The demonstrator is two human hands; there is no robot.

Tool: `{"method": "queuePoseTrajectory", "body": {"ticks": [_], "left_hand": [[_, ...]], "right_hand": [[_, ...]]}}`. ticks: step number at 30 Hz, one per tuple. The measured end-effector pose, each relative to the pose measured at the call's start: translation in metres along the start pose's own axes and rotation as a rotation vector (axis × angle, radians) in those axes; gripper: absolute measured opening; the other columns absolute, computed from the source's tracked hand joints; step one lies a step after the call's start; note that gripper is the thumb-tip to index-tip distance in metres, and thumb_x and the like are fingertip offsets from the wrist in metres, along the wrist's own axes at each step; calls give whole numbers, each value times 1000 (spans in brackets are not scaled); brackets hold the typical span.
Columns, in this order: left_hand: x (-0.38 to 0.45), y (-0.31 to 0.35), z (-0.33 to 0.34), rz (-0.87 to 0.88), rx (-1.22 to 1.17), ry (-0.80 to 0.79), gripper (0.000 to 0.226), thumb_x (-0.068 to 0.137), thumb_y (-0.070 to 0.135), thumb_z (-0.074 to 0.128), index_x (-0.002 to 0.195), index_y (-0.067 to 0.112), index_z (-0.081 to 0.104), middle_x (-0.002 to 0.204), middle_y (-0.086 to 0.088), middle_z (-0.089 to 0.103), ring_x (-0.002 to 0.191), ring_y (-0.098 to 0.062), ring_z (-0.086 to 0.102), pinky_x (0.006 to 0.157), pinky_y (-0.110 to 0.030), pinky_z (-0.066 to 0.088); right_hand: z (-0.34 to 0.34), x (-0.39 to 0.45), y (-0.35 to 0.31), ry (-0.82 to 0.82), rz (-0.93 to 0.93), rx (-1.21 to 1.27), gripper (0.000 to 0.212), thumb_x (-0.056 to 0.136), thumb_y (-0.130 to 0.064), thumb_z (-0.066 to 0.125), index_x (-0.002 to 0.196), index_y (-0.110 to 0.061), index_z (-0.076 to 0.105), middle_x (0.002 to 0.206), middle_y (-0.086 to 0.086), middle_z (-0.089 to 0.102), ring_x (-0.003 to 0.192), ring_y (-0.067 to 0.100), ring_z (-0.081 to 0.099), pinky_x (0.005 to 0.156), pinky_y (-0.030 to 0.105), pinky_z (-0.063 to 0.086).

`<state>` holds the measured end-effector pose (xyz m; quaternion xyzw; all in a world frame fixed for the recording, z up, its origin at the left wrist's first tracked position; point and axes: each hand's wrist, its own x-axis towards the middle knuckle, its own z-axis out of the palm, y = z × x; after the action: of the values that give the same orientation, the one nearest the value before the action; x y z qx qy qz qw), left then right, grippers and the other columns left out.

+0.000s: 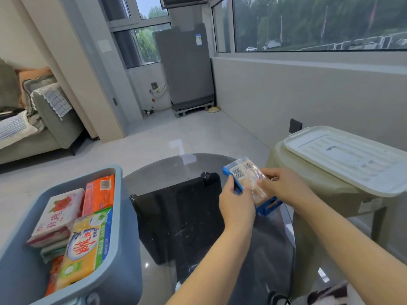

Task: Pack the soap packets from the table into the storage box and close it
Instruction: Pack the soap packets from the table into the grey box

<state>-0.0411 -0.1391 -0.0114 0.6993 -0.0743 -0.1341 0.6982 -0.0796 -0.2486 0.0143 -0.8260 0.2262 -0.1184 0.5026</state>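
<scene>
I hold a blue soap packet (248, 181) in both hands, left hand (236, 205) and right hand (284, 188) with a closed grip, above the table (275, 249) at center right; next I judge it goes into the box (123, 216) at lower left.

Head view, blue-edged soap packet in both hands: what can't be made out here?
- Blue-edged soap packet: the left hand and right hand cover its lower part; label print too small.
- Grey storage box: near end cut off by the bottom edge; lower layers hidden under the yellow packet and rose packet.
- White lid: right end cut off.
</scene>
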Motion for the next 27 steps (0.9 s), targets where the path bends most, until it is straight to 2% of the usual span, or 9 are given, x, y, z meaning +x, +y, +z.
{"method": "queuePoseTrajectory", "body": {"ticks": [2, 4, 8, 11, 14, 17, 21, 24, 27], "left_hand": [[8, -2, 12, -32, 5, -6, 48, 90, 9, 54, 134, 28, 50, 123, 9, 62, 90, 3, 59, 61, -6, 49], [15, -6, 21, -61, 27, 6, 47, 90, 7, 53, 133, 25, 51, 123, 6, 63, 92, -1, 61, 54, -4, 46], [24, -17, 26, -72, 101, 33, 47, 91, 11, 53, 136, 22, 48, 128, 4, 60, 101, -6, 59, 68, -9, 48], [29, -25, 25, -114, 116, 45, 45, 88, 17, 59, 132, 17, 47, 126, 1, 57, 106, -12, 58, 78, -20, 49], [30, -25, 26, -250, 49, 14, 37, 89, 22, 57, 126, 18, 49, 108, 5, 60, 92, -11, 60, 71, -23, 50], [26, -25, 25, -263, 5, -46, 32, 92, 23, 50, 124, 20, 56, 106, 4, 66, 94, -13, 63, 76, -27, 53], [17, -21, 9, -248, -11, -22, 21, 92, 22, 47, 96, 28, 67, 93, 1, 70, 87, -16, 67, 72, -30, 55], [6, -14, -14, -268, -16, 26, 26, 94, 24, 47, 111, 22, 67, 95, 2, 71, 83, -13, 66, 59, -23, 50], [-11, -5, -40, -247, 7, 65, 28, 95, 27, 47, 116, 23, 65, 101, 3, 71, 81, -8, 65, 53, -18, 45]], "right_hand": [[-6, 11, 6, -3, 31, -9, 35, 86, -10, 51, 114, -28, 64, 82, -4, 70, 70, 10, 65, 45, 17, 47], [-6, 20, 13, 1, 47, -26, 36, 86, -9, 51, 112, -27, 66, 82, -2, 70, 73, 13, 65, 52, 22, 51], [0, 33, 26, -16, 96, -66, 32, 86, -9, 47, 105, -23, 69, 88, 5, 71, 71, 13, 62, 47, 21, 49], [-2, 40, 30, -8, 139, -72, 28, 87, -13, 49, 107, -22, 66, 91, 5, 69, 75, 16, 60, 59, 28, 49], [-3, 41, 34, -26, 190, -62, 24, 87, -17, 50, 106, -17, 65, 87, 3, 66, 71, 14, 58, 54, 23, 46], [-2, 37, 30, -27, 221, -33, 22, 86, -15, 51, 99, -12, 68, 87, 10, 69, 67, 17, 59, 50, 23, 49], [9, 20, 23, -36, 261, 23, 16, 87, -12, 55, 93, -16, 69, 78, 8, 69, 65, 18, 63, 55, 29, 55], [26, 3, 17, -52, 250, 50, 13, 85, -10, 58, 90, -16, 70, 78, 7, 72, 73, 21, 69, 72, 40, 59], [43, -15, 2, -72, 228, 69, 16, 86, -10, 59, 99, -13, 68, 87, 8, 72, 79, 21, 69, 75, 40, 58]]}}
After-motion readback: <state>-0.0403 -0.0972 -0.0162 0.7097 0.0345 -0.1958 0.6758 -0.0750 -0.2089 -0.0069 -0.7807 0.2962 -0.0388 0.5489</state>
